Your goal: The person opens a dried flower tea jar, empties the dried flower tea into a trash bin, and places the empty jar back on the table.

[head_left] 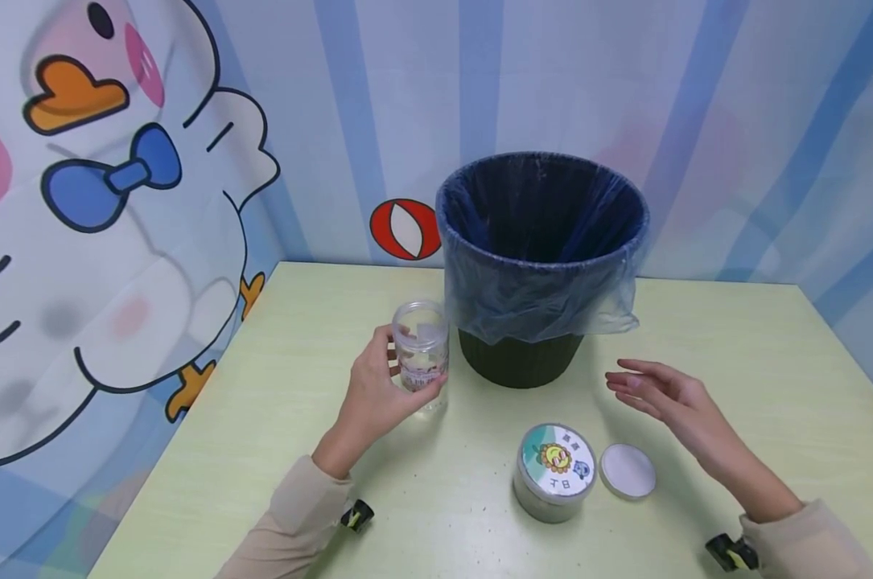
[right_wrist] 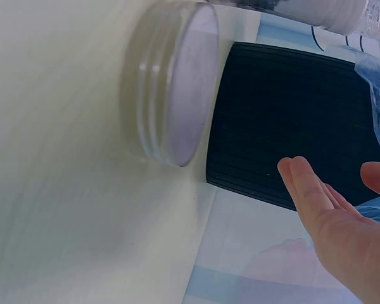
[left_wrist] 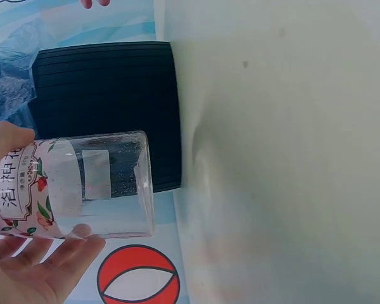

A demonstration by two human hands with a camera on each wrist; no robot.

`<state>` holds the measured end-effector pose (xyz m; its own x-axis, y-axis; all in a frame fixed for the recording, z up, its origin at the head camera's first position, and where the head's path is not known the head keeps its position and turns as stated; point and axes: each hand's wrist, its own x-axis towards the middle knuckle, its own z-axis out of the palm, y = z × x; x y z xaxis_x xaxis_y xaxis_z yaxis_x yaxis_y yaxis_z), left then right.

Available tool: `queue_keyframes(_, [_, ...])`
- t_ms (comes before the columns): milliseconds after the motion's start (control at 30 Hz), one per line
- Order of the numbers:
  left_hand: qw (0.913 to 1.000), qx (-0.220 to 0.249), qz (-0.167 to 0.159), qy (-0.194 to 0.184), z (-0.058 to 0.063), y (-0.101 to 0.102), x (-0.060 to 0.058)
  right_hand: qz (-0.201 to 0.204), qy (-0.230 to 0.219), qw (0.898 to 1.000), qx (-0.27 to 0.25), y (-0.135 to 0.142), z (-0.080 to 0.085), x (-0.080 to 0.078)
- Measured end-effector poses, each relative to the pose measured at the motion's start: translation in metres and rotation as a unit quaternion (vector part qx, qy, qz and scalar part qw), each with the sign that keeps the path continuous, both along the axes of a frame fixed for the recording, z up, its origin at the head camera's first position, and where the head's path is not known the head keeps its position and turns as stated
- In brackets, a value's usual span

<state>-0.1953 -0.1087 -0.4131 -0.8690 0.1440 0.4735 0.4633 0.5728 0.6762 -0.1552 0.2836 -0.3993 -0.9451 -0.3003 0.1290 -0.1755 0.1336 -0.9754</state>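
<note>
My left hand [head_left: 378, 394] grips a clear plastic jar [head_left: 422, 350], thumb on the near side and fingers behind it. In the left wrist view the jar [left_wrist: 114, 190] carries a floral label with Chinese print, and its base is close over the table. The jar stands upright, its top without a lid and its clear walls showing little inside. My right hand [head_left: 671, 402] hovers over the table with fingers loosely extended, holding nothing. Nearest to it lies a round whitish lid [head_left: 627, 471], beside a second jar [head_left: 552, 503] topped with a sunflower sticker.
A black bin [head_left: 523, 362] lined with a blue translucent bag [head_left: 537, 297] stands on the pale green table [head_left: 320, 322], just behind the jar. Small dark specks are scattered near the front. A cartoon-printed backdrop [head_left: 422, 96] rises along the back and left edges.
</note>
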Motion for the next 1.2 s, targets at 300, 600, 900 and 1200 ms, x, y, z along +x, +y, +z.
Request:
queue_keyframes(300, [0.9999,0.008,-0.001,-0.014,-0.009,-0.001,0.001,-0.002,-0.012,1.000,0.012,-0.001,-0.009,0.002])
queue_keyframes(600, [0.9995,0.007,-0.008,-0.030,-0.014,-0.001,0.003,0.002,-0.016,1.000,0.023,0.000,-0.018,0.005])
queue_keyframes(900, [0.9989,-0.002,-0.002,-0.047,-0.019,-0.002,0.004,0.004,-0.022,1.000,0.017,-0.001,-0.023,0.007])
queue_keyframes(1200, [0.9984,0.005,-0.007,-0.056,-0.020,-0.003,0.004,0.010,-0.023,0.999,0.022,-0.001,-0.026,0.005])
